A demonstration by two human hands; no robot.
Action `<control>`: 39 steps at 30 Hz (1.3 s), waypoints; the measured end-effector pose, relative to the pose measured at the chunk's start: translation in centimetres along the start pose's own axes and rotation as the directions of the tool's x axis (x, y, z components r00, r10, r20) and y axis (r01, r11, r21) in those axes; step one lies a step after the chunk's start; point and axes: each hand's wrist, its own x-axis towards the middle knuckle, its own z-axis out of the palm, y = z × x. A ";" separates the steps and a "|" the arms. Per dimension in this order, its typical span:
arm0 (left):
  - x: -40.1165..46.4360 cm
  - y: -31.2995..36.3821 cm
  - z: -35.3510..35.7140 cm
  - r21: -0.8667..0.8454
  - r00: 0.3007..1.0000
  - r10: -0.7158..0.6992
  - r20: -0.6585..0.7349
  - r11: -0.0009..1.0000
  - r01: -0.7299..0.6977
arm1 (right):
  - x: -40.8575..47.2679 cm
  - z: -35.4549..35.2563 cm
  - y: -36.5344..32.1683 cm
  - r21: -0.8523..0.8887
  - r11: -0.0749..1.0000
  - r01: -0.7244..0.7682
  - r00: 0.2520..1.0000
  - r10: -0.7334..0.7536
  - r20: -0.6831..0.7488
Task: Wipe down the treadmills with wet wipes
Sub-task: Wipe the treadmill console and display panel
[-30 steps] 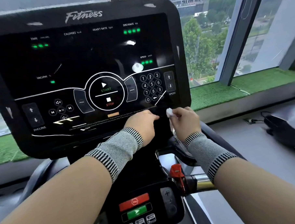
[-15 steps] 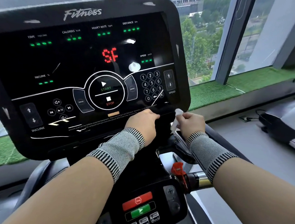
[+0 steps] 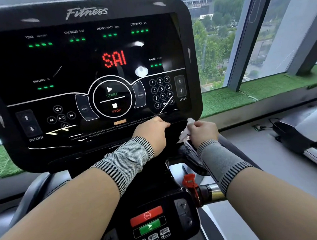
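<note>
Now, from the head camera: the right hand [image 3: 202, 131] pinches a crumpled white wet wipe [image 3: 186, 130] just below the glossy black console [image 3: 97, 77], at its lower right corner. The wipe hangs limp, long axis sloping down-left. The left hand [image 3: 152, 132] presses the console's bottom edge, fingers hidden, grip unclear. Smooth panel lies up-left of the wipe.

Soft overcast daylight from the windows [image 3: 259, 43] at far right, white glare patches on the glossy black console [image 3: 97, 68], lit readouts crisp, wide-angle bending at the edges, near forearms slightly soft.
</note>
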 end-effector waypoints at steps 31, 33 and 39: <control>-2.1 -2.5 -0.7 0.120 0.996 -0.077 0.054 0.990 0.070 | -1.6 0.9 -1.4 -0.245 0.825 0.509 0.852 -0.524 0.005; -2.2 -2.5 -0.6 0.115 0.996 -0.074 0.050 0.991 0.068 | -1.2 0.5 -1.0 -0.264 0.856 0.445 0.881 -0.471 -0.039; -2.0 -2.7 -0.6 0.109 0.996 -0.080 0.045 0.991 0.075 | -2.7 2.0 -2.4 -0.268 0.784 0.560 0.824 -0.562 0.077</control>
